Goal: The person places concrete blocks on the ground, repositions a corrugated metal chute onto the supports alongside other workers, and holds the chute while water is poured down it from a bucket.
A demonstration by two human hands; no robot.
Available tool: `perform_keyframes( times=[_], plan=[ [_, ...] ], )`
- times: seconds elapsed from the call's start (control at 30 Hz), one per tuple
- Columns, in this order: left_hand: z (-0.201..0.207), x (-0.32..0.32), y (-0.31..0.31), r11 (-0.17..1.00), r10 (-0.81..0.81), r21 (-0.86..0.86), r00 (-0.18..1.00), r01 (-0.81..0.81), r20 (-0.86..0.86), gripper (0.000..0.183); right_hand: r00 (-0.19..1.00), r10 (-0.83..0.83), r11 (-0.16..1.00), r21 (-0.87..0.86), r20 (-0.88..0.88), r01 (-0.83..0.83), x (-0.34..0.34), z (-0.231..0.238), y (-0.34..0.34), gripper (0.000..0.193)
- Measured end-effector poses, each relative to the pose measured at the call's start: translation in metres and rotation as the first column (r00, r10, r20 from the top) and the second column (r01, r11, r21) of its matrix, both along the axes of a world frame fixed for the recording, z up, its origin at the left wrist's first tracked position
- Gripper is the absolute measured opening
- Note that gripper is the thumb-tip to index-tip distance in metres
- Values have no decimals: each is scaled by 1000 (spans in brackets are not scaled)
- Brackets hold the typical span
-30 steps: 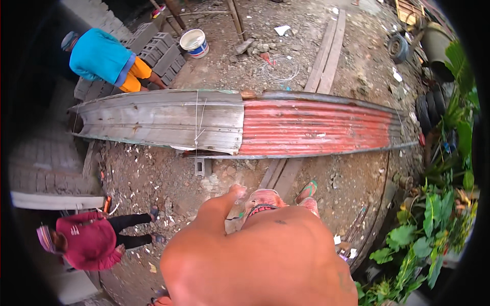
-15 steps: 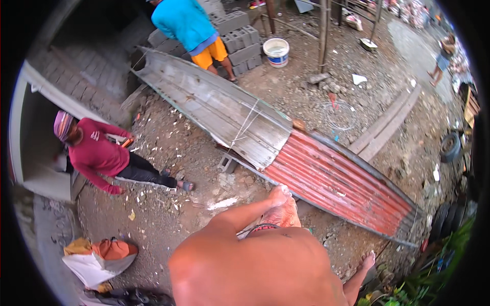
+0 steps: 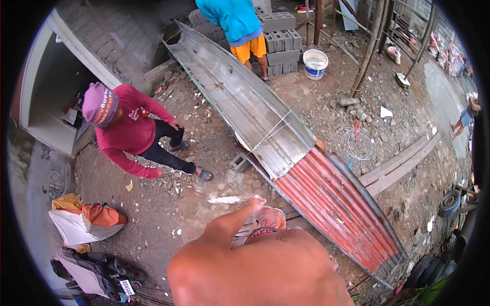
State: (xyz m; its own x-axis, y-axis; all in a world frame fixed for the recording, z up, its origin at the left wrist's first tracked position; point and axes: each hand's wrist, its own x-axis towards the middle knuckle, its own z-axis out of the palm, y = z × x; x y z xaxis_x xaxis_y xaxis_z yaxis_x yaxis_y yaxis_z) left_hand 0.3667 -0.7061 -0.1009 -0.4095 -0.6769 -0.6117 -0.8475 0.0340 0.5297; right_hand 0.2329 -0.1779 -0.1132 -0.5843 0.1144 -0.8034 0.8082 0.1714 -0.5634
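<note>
My left hand [image 3: 256, 202] rests close to my patterned reddish shorts [image 3: 271, 218], with pale dust on its skin. How its fingers lie is too small to make out. Most of my right hand [image 3: 334, 263] is hidden behind my bare torso; only a small part shows at the side. Just beyond me lies a long trough of sheet metal, its near part red corrugated sheet [image 3: 337, 204] and its far part grey sheet [image 3: 240, 92] tied across with pale cord [image 3: 270, 133]. Neither hand visibly touches the metal.
A person in a maroon shirt [image 3: 138, 122] stands at left; another in a blue top [image 3: 232, 20] bends by concrete blocks [image 3: 283, 41]. Around are a white bucket [image 3: 315, 65], coiled wire [image 3: 360, 144], planks [image 3: 400, 166], a hollow block [image 3: 240, 162], a sack [image 3: 87, 224] and tyres [image 3: 450, 203].
My view has swung, so the metal sheets appear shifted. My left hand sits further left in view, and my right hand has gone mostly behind my torso. The person in maroon appears nearer and turned.
</note>
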Motion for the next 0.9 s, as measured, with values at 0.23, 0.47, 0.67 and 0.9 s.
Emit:
perform_keyframes(
  times=[0.23, 0.47, 0.67, 0.9],
  plan=[
    [-45, 63, 10, 937, -29, -327, 960, 123, 279, 24, 997, 67, 998, 13, -35, -66, -63, 1, 4, 26],
    [19, 61, 33, 995, -86, -26, 954, 97, 286, 47, 990, -52, 996, -72, -135, 42, -77, -34, 14, 20],
    [32, 50, 50, 986, 162, -4, 968, -164, 191, 65, 988, 155, 988, -4, -1, -155, -65, 10, 4, 21],
    [-49, 83, 62, 978, 144, 130, 978, -164, 148, 42, 973, 143, 987, 96, -178, -128, -51, 6, 32, 17]
  ],
)
